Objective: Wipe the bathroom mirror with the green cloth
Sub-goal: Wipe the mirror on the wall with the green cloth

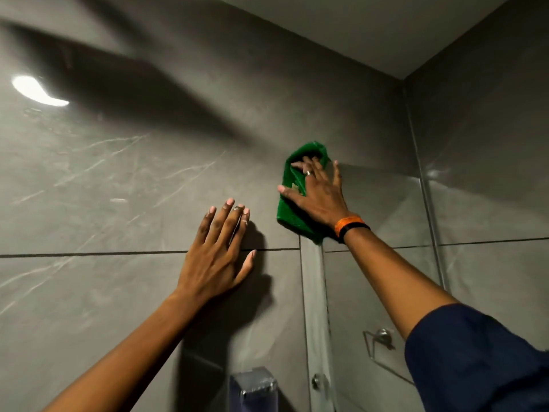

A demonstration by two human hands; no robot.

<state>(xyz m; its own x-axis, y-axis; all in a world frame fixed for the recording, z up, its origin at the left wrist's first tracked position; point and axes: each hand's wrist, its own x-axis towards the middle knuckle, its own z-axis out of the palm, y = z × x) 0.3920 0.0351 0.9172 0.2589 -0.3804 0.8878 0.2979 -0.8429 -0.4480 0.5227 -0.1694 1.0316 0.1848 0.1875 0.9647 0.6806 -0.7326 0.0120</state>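
Observation:
The green cloth is bunched against the wall at the upper left corner of the mirror, a frameless pane with a bevelled left edge. My right hand lies spread over the cloth and presses it flat, with the fingers pointing up; it wears a ring and has orange and black bands at the wrist. To the left of the mirror and lower down, my left hand rests flat on the grey wall tile, fingers apart, holding nothing.
A clear and dark dispenser is fixed to the wall at the bottom centre. A round metal fastener holds the mirror's lower left. A chrome holder shows in the mirror. The side wall meets at a corner on the right.

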